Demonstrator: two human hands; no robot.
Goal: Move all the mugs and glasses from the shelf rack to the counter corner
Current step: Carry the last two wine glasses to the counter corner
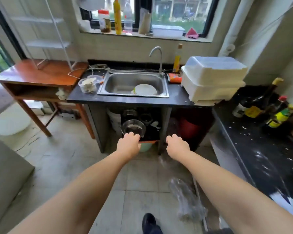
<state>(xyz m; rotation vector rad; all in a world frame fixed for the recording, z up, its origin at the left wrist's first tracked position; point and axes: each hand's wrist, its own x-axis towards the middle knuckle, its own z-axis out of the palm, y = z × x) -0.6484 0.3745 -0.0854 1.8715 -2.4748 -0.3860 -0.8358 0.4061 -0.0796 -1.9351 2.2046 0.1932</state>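
Both arms stretch toward the shelf rack [149, 130] at frame centre. Left hand [128, 144] curls onto the glass bowl's [133, 127] rim; right hand [177, 146] hangs loosely curled, holding nothing.

Single head-worn wide-angle view, facing forward and down, sink [133, 85] ahead, mid-distance

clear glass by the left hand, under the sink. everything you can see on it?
The clear glass looks like a wide, round, transparent vessel, tilted so that its open mouth faces the camera, and appears empty. It sits at the front of the dark rack under the sink counter, ahead of other glassware. The left hand reaches its lower rim, fingertips at or on it; contact is unclear. No handle is visible.
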